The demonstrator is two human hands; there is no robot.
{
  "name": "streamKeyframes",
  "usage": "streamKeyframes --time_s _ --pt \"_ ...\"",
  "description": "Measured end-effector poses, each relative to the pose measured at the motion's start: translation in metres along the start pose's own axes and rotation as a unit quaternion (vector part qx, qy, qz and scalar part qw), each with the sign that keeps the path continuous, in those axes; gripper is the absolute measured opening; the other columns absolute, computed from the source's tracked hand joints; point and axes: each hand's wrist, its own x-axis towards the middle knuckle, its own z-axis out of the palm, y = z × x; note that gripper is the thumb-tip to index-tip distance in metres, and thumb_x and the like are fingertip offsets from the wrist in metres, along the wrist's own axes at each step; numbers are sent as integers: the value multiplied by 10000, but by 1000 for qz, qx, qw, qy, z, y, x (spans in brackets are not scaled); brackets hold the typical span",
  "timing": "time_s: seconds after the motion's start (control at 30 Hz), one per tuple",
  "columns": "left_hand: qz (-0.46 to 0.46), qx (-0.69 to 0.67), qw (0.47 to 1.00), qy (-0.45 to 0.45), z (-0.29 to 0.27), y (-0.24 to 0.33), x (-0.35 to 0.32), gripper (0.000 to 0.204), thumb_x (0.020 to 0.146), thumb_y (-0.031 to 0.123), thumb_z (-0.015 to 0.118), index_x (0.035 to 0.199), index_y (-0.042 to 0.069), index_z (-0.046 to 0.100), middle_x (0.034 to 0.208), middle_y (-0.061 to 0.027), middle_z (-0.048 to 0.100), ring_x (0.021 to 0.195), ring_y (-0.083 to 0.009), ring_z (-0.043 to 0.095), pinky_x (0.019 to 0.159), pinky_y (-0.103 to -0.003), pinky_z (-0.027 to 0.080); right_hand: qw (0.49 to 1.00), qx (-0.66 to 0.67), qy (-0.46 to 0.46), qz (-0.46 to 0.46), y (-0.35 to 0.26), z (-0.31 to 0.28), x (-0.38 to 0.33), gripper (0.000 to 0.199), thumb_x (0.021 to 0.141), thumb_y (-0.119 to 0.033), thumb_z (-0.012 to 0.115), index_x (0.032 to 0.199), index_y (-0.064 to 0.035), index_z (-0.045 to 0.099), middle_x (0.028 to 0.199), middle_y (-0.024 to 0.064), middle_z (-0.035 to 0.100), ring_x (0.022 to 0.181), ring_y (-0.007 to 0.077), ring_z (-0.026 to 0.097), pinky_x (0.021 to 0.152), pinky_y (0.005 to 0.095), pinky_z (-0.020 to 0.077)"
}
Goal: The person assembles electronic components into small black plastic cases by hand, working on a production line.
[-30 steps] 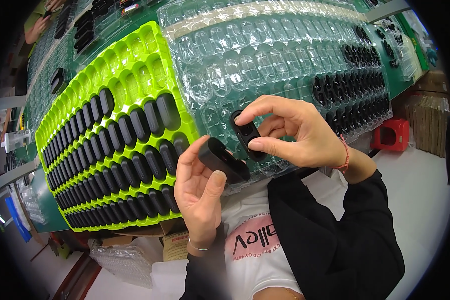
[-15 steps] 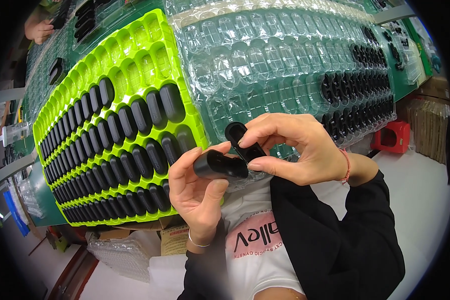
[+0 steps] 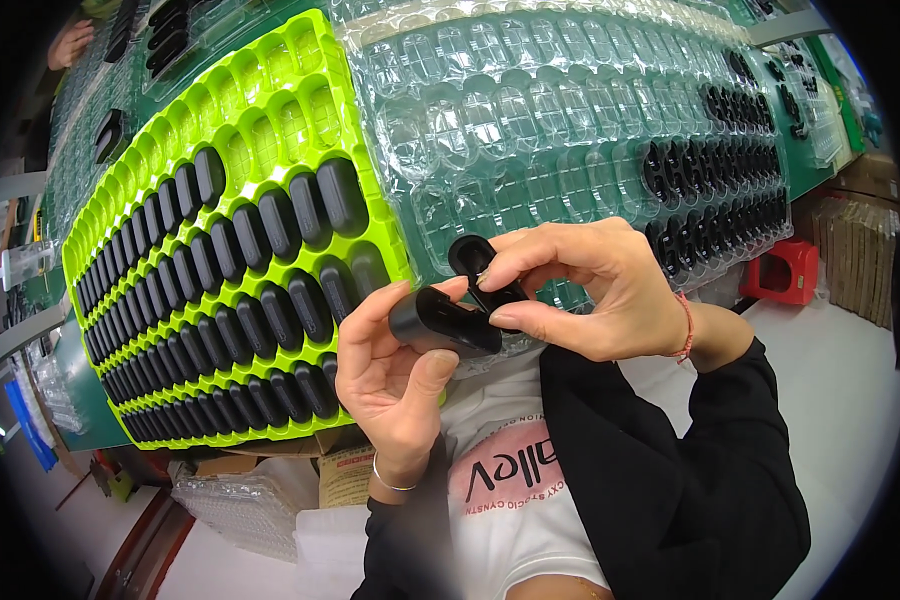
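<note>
My left hand (image 3: 395, 385) is closed round a hollow black plastic case shell (image 3: 435, 322), rounded at its ends, with its open side turned toward the other hand. Between thumb and fingers, my right hand (image 3: 590, 290) pinches a smaller black oval insert (image 3: 470, 258) with a recess in it. The insert's lower end meets the shell's opening; whether it sits inside is hidden by my fingertips. Left of both hands lies a bright green tray (image 3: 382, 215) with rows of rounded black cases (image 3: 342, 197); its far pockets hold none.
A clear plastic blister tray (image 3: 490, 120) covers the green table beyond my hands, with black inserts (image 3: 685, 172) in its right-hand pockets. A red plastic stool (image 3: 785, 272) and stacked cardboard (image 3: 855, 260) stand at right. Another person's hand (image 3: 70, 45) shows at far left.
The shell in my left hand has turned slightly and its opening is closer against the insert. The other person's hand has drawn back toward the upper left. The green tray appears slightly shifted in view.
</note>
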Motion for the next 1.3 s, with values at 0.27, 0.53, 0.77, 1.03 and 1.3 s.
streamKeyframes --time_s 0.27,0.53,0.77,1.03,1.3 --pt "-5 10 1000 8 0 0 1 625 870 101 722 1383 -42 394 1188 -259 641 1109 -242 635 995 -339 465 1000 17 -3 16 0 0 1 253 811 11 731 1057 24 678 1049 115 710 932 173 703 820 288 588" --pt "9 -2 1000 -9 -3 -1 5 516 878 5 687 1324 -42 433 1222 -258 626 1087 -236 642 929 -329 517 1000 5 -7 14 1 0 2 306 779 33 773 1072 14 686 1104 155 688 953 179 696 829 294 591" --pt "10 -43 999 11 -8 -1 4 609 885 62 688 1401 -27 377 1260 -214 563 1033 -241 646 953 -372 514 1000 -25 -2 5 1 0 4 240 835 -1 690 1074 17 682 960 101 708 829 158 688 785 289 589" --pt "-27 -38 996 75 -9 -4 0 607 909 89 675 1418 -20 362 1239 -194 569 1050 -258 642 901 -386 559 999 -49 13 -14 6 2 4 219 843 8 665 1060 14 689 943 102 702 790 159 677 730 284 584" --pt "-38 -43 998 36 -6 1 -2 536 873 68 703 1323 -67 446 1183 -222 629 1095 -239 633 968 -318 479 999 -47 19 -11 5 4 4 217 831 23 676 1046 2 692 954 105 702 759 154 678 689 273 573"
